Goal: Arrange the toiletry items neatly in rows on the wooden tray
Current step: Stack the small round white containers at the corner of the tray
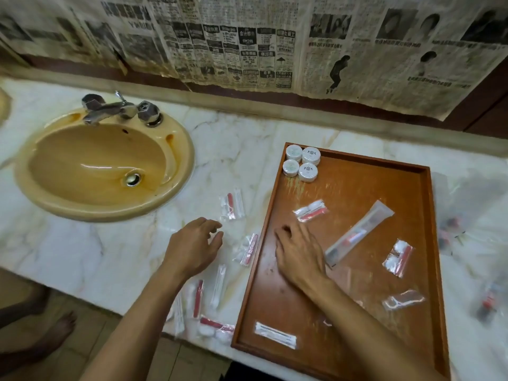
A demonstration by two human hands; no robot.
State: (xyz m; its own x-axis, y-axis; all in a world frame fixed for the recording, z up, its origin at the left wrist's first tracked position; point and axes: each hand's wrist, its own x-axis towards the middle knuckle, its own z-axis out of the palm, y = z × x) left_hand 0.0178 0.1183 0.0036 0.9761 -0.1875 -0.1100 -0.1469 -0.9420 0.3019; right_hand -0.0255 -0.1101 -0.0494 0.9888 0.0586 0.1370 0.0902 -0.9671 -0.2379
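Note:
A wooden tray (357,270) lies on the marble counter. Several round white soap packs (302,163) sit grouped in its far left corner. Loose on the tray are a toothbrush kit (357,232), clear sachets (310,210) (399,257) (403,299) and a cotton-bud packet (275,334). More sachets lie on the counter left of the tray (232,206) (248,248) (198,298) (217,327). My left hand (192,248) hovers over the counter with relaxed fingers and holds nothing. My right hand (299,251) rests flat on the tray's left part, empty.
A yellow sink (101,166) with a metal tap (118,110) is set into the counter at the left. Newspaper covers the wall behind. More blurred sachets (450,232) lie on the counter right of the tray. The counter's front edge runs just below the tray.

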